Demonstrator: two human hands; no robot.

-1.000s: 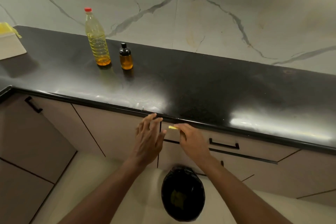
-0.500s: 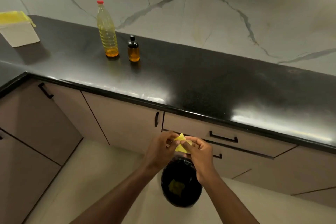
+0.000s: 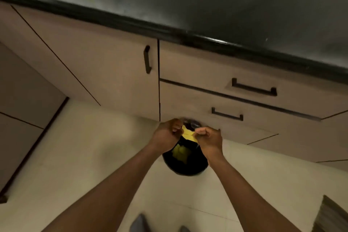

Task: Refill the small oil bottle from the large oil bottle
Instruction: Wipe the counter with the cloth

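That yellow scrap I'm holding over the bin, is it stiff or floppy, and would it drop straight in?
Probably floppy: the yellow scrap creases between the left hand and right hand pinching it. Likely very light, thin like paper, so it may flutter rather than drop straight into the black bin below.

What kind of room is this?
Most likely a home kitchen: a dark glossy countertop runs over beige cabinets and drawers with black bar handles, and a black bin stands on the tiled floor. The left hand and right hand pinch a yellow scrap above it.
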